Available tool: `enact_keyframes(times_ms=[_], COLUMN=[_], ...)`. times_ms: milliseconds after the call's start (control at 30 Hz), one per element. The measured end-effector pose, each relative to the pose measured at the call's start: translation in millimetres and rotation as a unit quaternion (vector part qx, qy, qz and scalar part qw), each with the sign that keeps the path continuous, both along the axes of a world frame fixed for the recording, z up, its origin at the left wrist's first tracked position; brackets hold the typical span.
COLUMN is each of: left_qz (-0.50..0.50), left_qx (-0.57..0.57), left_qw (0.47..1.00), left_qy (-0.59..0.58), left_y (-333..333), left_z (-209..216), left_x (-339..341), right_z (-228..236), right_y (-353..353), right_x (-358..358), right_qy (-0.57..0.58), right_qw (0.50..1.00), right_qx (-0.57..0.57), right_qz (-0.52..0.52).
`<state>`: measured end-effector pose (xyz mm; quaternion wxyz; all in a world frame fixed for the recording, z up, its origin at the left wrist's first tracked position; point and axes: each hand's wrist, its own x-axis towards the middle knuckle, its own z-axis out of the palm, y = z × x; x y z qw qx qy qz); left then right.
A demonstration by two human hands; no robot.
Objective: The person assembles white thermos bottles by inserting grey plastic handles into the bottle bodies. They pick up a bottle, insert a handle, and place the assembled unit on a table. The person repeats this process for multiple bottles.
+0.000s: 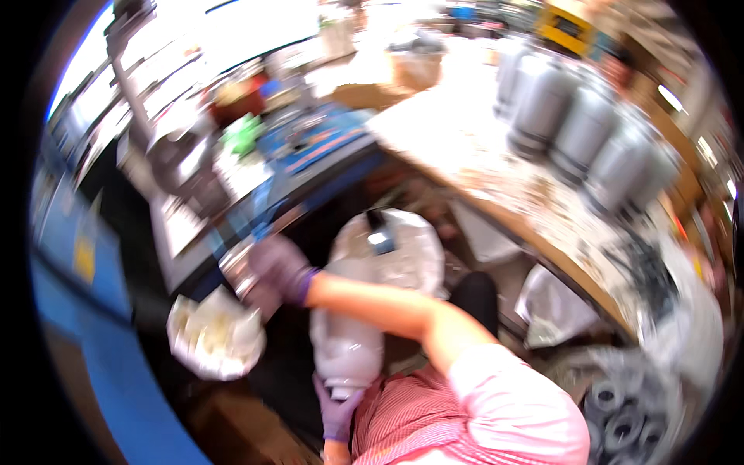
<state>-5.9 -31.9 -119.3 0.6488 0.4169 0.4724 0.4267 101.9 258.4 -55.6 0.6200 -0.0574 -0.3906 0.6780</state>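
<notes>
Clasping one white bottle point(349, 353) is the left hand point(339, 415); the right hand's point(279, 271) grip I cannot tell.

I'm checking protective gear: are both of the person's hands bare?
No, the left hand and the right hand both wear purple gloves.

"What did the pale bench point(449, 132) carry?"

"Grey cylinders point(583, 124), standing upright in a close cluster along its right side."

"And at its near end?"

"Dark pieces point(647, 271) lay heaped there, too blurred to name, and brownish bits point(535, 186) were scattered across the top."
</notes>
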Motion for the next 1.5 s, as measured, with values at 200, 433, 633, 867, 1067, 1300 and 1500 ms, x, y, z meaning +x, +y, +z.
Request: enact_keyframes(times_ms=[200, 433, 633, 867, 1067, 1300, 1500], left_qz=[-0.028, -0.045, 0.004, 0.0, -0.019, 0.02, 0.007], left_qx=[-0.177, -0.077, -0.01, 0.209, 0.358, 0.435, 0.403], left_qw=[0.959, 0.988, 0.995, 0.974, 0.88, 0.837, 0.853], left_qy=[-0.217, -0.127, -0.098, 0.091, 0.31, 0.331, 0.332], left_y=[8, 9, -12, -3, 2, -13, -23], left_z=[-11, 13, 23, 26, 45, 51, 44], left_x=[3, 20, 19, 24, 39, 50, 41], right_z=[16, 24, 89, 71, 86, 87, 89], right_y=[-3, -86, -251, -314, -321, -289, -270], right_x=[8, 60, 210, 305, 311, 289, 285], right_qy=[-0.562, -0.577, -0.436, -0.326, -0.226, -0.122, -0.142], right_qw=[0.382, 0.486, 0.818, 0.841, 0.875, 0.933, 0.907], right_qx=[0.409, 0.477, 0.201, -0.12, -0.188, -0.199, -0.16], right_qz=[-0.609, -0.45, -0.316, -0.416, -0.385, -0.275, -0.362])
